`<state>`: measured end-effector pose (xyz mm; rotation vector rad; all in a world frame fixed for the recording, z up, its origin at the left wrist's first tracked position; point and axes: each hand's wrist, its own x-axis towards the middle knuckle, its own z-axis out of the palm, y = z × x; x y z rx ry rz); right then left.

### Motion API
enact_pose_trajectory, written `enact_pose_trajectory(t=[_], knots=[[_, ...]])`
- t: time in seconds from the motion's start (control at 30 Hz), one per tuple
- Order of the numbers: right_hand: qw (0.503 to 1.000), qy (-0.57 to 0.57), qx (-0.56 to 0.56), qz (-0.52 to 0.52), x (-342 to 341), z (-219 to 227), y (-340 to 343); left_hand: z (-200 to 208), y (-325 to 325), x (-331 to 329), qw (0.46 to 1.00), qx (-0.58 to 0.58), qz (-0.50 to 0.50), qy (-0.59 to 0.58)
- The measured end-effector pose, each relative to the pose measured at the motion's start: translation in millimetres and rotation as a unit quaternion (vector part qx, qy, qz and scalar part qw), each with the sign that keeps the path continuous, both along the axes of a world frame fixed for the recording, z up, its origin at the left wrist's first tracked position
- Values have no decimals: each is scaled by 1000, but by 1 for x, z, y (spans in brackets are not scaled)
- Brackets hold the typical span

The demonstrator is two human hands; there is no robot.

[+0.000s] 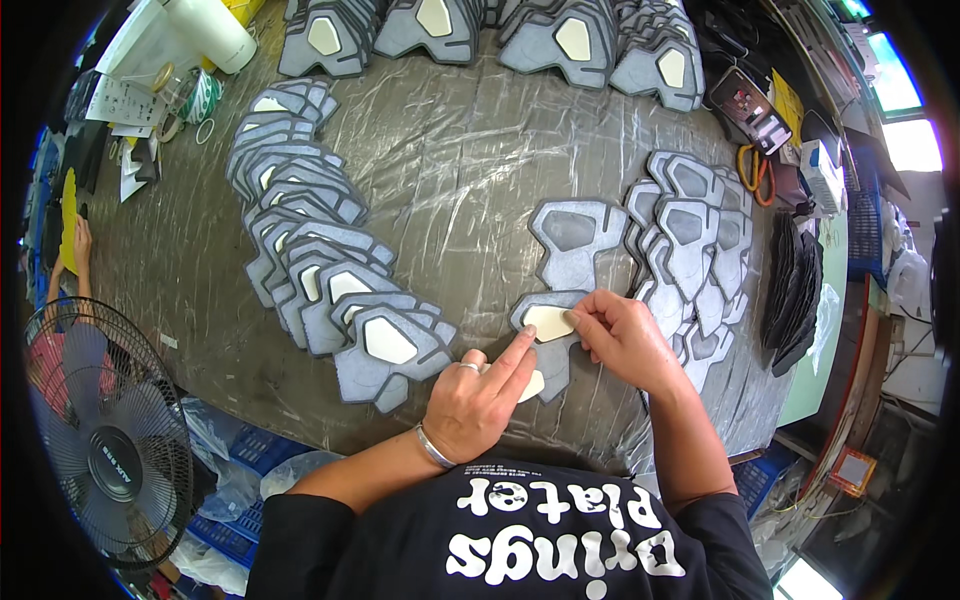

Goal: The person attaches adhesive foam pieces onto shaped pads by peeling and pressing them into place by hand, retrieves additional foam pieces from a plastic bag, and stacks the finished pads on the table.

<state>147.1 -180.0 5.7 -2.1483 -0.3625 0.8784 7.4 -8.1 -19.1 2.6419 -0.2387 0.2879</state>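
Note:
A grey foam piece with dark edges (558, 378) lies in front of me on the table. Over its upper part is a cream pad (550, 322). My right hand (628, 340) pinches the pad's right end between thumb and fingers. The index fingertip of my left hand (472, 408) touches the pad's left side. Under the left fingers a second cream pad (533, 384) shows partly, seemingly held by that hand; the rest of it is hidden. Just beyond lies a matching grey piece (578, 235) with a darker recess and no cream pad.
A curved row of overlapping grey pieces with cream pads (388, 342) runs along the left. Layered grey pieces (690, 225) sit at right, more stacks (570, 45) at the far edge. Orange-handled scissors (757, 178), a phone (745, 105), a fan (110, 450) and another person's hand (82, 243) flank the table.

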Motion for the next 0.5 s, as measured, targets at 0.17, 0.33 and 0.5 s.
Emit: enact_pose_trajectory(t=[0.17, 0.33, 0.5], knots=[[1000, -10, 5, -3, -1, -3, -1, -1, -1, 1, 1000, 7, -2, -4], [999, -31, -6, 4, -1, -1, 2, 1, -1, 3, 1000, 25, -1, -3], [999, -41, -1, 11, -2, -4, -1, 0, -2, 2, 999, 34, -1, -1]])
